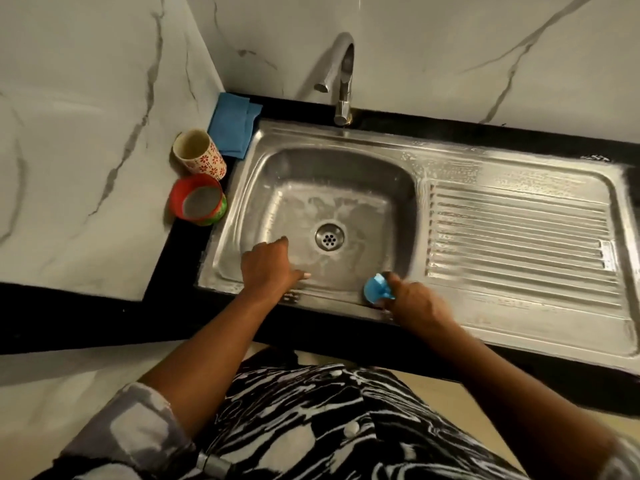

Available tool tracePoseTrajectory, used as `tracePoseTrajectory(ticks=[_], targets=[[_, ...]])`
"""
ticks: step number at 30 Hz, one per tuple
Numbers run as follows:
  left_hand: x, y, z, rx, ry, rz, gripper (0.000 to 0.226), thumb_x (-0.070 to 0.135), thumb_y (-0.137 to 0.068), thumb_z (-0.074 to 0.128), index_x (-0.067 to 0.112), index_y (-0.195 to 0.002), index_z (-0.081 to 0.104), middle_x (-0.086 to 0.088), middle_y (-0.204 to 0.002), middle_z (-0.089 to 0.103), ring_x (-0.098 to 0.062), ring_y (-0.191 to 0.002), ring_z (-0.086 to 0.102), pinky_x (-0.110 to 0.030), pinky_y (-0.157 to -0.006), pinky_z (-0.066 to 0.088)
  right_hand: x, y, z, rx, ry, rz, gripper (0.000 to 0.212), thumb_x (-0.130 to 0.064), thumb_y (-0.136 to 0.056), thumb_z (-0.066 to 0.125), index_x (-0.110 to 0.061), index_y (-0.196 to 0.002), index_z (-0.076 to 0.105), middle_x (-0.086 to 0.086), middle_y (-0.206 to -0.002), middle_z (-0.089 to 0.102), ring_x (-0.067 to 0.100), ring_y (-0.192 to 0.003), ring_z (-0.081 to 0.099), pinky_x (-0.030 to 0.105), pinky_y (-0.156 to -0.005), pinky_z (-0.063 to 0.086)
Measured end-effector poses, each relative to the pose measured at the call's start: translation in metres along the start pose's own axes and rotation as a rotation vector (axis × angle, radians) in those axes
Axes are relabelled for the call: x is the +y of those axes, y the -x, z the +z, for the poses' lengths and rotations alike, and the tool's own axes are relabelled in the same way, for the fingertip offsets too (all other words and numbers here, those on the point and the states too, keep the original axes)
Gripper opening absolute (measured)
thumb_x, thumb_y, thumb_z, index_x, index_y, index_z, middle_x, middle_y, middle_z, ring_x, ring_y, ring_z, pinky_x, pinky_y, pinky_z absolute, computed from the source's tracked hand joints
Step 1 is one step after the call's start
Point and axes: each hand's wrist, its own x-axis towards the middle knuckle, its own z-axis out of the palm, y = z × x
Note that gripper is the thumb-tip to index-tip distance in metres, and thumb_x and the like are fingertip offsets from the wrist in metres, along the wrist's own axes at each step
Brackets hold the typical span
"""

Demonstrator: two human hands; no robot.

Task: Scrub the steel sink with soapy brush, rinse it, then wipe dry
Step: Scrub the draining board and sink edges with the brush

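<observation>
Steel dulled by a thin soapy film: the sink (346, 137) is set into the black worktop (173, 271), its basin on the left and the ribbed draining board (519, 237) on the right. Pale suds streak the basin floor around the drain (329, 236).

The right hand (412, 303) has a closed grip on the blue brush (375, 287), which sits at the near right corner of the basin, against the front rim. The picture is smeared there, so how the bristles meet the metal cannot be made out. The left hand (273, 261) holds nothing. Its forefinger and thumb are stretched out, and it reaches over the near edge into the basin, just left of the drain.

This looks like the scrubbing step, with rinsing and drying not yet done. To do it well, the brush should work the rounded corners and the near wall, which are easy to miss from this angle. It should then run along the grooves of the draining board, not across them. The free hand is best braced on the rim, clear of the brush's path.

The tap (343, 81) is not visibly running. A folded blue cloth (232, 126) lies at the back left corner, likely meant for the final wipe. A flowered cup (199, 152) and a red tub (199, 199) stand beside the basin's left rim, close enough to catch splashes.
</observation>
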Motion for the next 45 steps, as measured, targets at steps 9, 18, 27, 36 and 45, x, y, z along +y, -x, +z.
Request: tracePoseTrajectory(ticks=[9, 18, 27, 36, 45], targets=[[-0.1, -0.021, -0.021, 0.122, -0.009, 0.108, 0.086, 0.068, -0.082, 0.078, 0.014, -0.145, 0.052, -0.01, -0.133, 0.067, -0.03, -0.125, 0.062, -0.042, -0.097, 0.052, -0.172, -0.076, 0.032, -0.102, -0.142, -0.021, 0.065, -0.051, -0.097, 0.061, -0.026, -0.152, 0.037, 0.016, -0.131, 0.066, 0.037, -0.12, 0.062, 0.043, -0.096, 0.048], [-0.175, -0.019, -0.024, 0.392, 0.27, 0.17, 0.053, 0.042, -0.092, 0.077, 0.018, -0.139, 0.068, -0.002, -0.13, 0.073, -0.024, -0.114, 0.069, -0.041, -0.09, 0.057, -0.25, -0.118, -0.005, 0.335, -0.247, -0.154, 0.054, -0.05, -0.098, 0.061, -0.026, -0.143, 0.042, 0.018, -0.102, 0.073, 0.04, -0.085, 0.069, 0.036, -0.061, 0.042], [-0.201, -0.025, -0.017, 0.317, 0.175, 0.04, 0.065, 0.037, -0.09, 0.082, 0.024, -0.149, 0.06, 0.002, -0.149, 0.062, -0.026, -0.095, 0.073, -0.037, -0.075, 0.059, -0.341, -0.176, -0.048, 0.288, 0.082, -0.401, 0.057, -0.048, -0.1, 0.056, -0.037, -0.151, 0.033, 0.011, -0.111, 0.07, 0.033, -0.095, 0.069, 0.042, -0.076, 0.057], [-0.195, -0.024, -0.015, 0.274, 0.011, 0.04, 0.077, 0.052, -0.091, 0.078, 0.028, -0.158, 0.048, 0.001, -0.152, 0.06, -0.024, -0.082, 0.072, -0.037, -0.07, 0.061, -0.368, -0.18, -0.031, 0.172, 0.305, -0.377, 0.046, -0.04, -0.098, 0.062, -0.028, -0.141, 0.05, 0.006, -0.109, 0.068, 0.029, -0.096, 0.07, 0.038, -0.071, 0.053], [-0.19, -0.025, -0.001, 0.251, -0.049, 0.018, 0.091, 0.064, -0.089, 0.073, 0.026, -0.164, 0.038, 0.001, -0.161, 0.05, -0.026, -0.09, 0.075, -0.038, -0.072, 0.058, -0.364, -0.189, -0.034, 0.2, 0.186, -0.391, 0.045, -0.046, -0.095, 0.063, -0.029, -0.135, 0.053, 0.006, -0.109, 0.068, 0.029, -0.096, 0.069, 0.037, -0.072, 0.052]])
